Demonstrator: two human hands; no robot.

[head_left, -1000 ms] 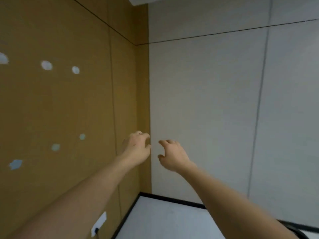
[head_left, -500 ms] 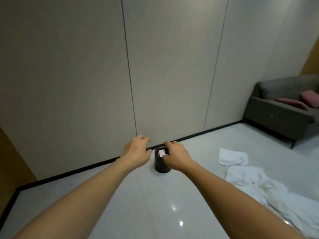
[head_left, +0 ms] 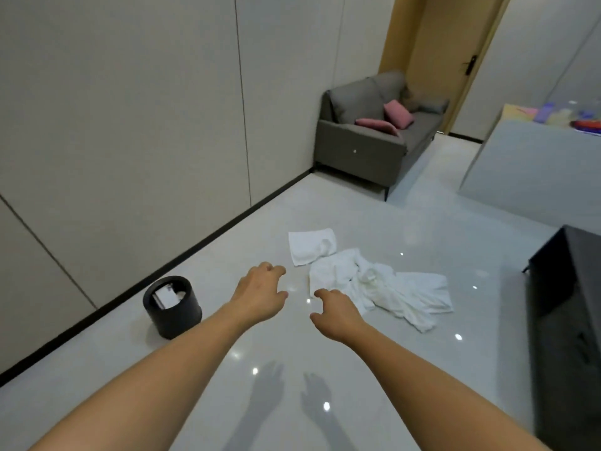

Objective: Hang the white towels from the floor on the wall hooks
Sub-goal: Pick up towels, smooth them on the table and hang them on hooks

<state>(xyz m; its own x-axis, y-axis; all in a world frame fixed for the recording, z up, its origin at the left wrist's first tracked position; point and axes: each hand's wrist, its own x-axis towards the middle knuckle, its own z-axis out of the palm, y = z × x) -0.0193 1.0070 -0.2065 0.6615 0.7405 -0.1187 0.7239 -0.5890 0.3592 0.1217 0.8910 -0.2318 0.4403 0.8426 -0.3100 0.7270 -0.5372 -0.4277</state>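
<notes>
both arms are reaching forward and down over the pale glossy floor (head_left: 422, 222), palms facing down. the left hand (head_left: 260, 292) is hanging in the air with its fingers loosely curled and gripping nothing. the right hand (head_left: 336, 312) is doing the same just beside it, its fingers bent and empty, its fingertips lying near the closest edge of the towels but not visibly touching them. two hand shadows are falling on the floor below.

half a second ago the camera was facing the grey wall with the black bin (head_left: 172, 305) showing between the hands; now the bin is sitting to the left of the left hand, and the towels are lying right ahead instead of off to the right. a second ago only wall was showing.

the white towels are lying on the floor in front of the hands: one small folded towel (head_left: 310, 245) and one crumpled heap (head_left: 390, 291) touching it; i cannot tell how many towels are making up the heap. one grey sofa (head_left: 374, 135) is standing against the wall, carrying two pink cushions (head_left: 396, 113).
</notes>
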